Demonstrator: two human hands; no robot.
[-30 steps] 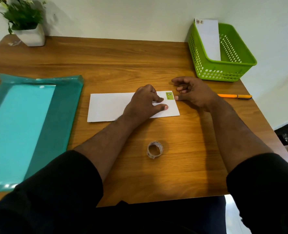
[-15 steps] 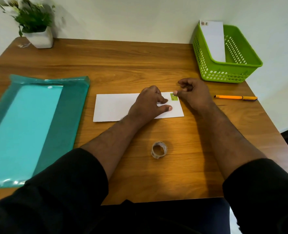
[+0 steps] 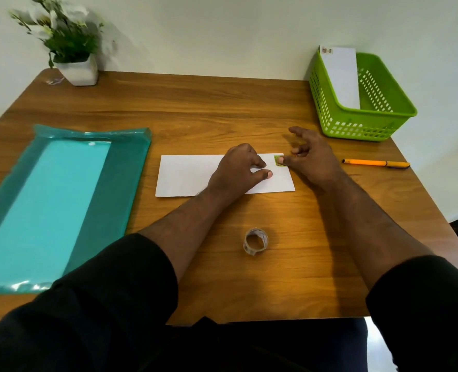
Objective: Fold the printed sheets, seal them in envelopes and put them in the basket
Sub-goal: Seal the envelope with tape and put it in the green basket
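Envelope flat under curled left hand; right hand splayed, thumb on stamp.

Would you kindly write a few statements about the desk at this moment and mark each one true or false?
1. The left hand rests on the white envelope. True.
2. The green basket is empty. False: an envelope stands inside it.
3. The right hand thumb presses the green stamp. True.
4. The tape roll lies on the envelope. False: it sits on the table, nearer the person.
5. The orange pen is in the basket. False: it lies on the table.
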